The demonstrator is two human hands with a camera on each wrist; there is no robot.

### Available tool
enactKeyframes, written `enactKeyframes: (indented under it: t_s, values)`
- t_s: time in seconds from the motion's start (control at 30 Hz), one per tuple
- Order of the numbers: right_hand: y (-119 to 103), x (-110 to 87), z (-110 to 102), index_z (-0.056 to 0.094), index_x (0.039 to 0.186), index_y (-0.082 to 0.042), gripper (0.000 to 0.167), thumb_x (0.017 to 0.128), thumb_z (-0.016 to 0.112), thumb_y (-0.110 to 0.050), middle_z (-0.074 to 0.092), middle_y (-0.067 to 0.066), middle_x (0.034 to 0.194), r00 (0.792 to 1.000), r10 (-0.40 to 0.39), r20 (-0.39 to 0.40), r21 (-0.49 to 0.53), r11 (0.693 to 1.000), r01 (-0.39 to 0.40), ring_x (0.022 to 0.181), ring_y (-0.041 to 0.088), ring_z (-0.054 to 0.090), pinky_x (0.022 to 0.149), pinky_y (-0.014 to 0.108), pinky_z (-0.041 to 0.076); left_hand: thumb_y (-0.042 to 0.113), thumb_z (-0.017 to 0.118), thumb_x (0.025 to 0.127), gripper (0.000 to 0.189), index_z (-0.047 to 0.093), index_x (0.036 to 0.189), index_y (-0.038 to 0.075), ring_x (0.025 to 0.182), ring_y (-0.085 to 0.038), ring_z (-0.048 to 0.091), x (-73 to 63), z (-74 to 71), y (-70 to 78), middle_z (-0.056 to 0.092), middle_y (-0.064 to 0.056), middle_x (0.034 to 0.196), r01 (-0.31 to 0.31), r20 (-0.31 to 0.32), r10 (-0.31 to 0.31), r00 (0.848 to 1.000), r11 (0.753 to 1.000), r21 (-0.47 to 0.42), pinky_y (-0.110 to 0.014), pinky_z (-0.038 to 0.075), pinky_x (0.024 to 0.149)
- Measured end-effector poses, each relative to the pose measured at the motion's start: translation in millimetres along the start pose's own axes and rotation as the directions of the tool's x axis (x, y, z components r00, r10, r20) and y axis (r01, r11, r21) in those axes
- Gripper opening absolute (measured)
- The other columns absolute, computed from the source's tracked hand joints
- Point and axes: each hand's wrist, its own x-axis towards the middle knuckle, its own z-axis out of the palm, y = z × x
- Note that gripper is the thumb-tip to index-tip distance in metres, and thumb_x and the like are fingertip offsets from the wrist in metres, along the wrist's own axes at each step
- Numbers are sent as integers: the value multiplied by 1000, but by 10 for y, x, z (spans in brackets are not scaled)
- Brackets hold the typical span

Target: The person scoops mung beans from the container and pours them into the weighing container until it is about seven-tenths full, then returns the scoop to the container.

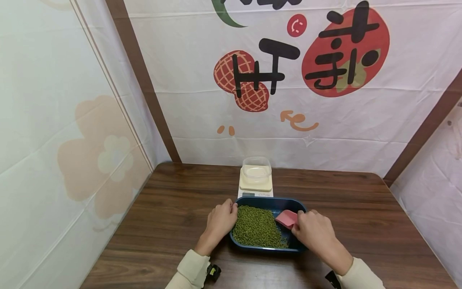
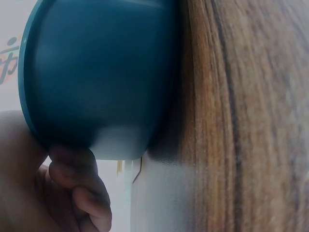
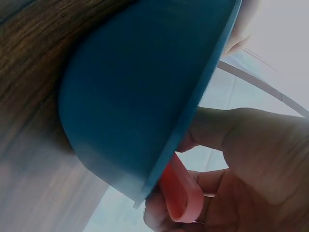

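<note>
Mung beans [image 1: 255, 228] lie heaped leftward in the blue tray [image 1: 291, 204], beside the pink scoop [image 1: 286, 218], whose blade points left from the pinching right hand [image 1: 317, 229]; the left hand [image 1: 221, 218] grips the tray's left end.

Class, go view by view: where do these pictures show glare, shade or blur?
Head: mostly even light and readable detail, with a pale sheen on the table in front of the tray; left wrist: slightly soft, the tray's wall dim with a pale patch near its lower end, the left hand shaded; right wrist: washed-out background at upper right, dark tray, brighter scoop handle.
</note>
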Motion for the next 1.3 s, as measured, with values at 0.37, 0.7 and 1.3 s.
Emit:
enactKeyframes:
  t_s: [0.37,0.7,1.3]
  values:
    - [48,10,-75,68,102,2,29,90,82,-20,56,8,65,997,-62,35,14,998,62,45,14,44,41,30,34,29,53,111,40,46,74,17,48,-14,33,-3,0,-1,35,5,58,0,1,0,1000,1000,-4,-31,27,49]
    - [138,37,-98,58,79,-9,25,95,75,-19,45,1,66,988,-147,44,14,989,147,47,11,36,44,29,26,30,53,111,39,47,74,17,49,-14,34,3,0,-2,36,5,58,7,4,-7,1000,1000,-4,-32,27,50]
    - [384,154,-152,63,86,-13,20,90,80,-21,50,-4,67,953,-301,19,-21,953,302,51,6,35,47,25,25,26,57,106,34,45,75,17,50,-11,36,49,-65,-47,36,7,60,-42,79,43,996,999,-24,-29,27,49]
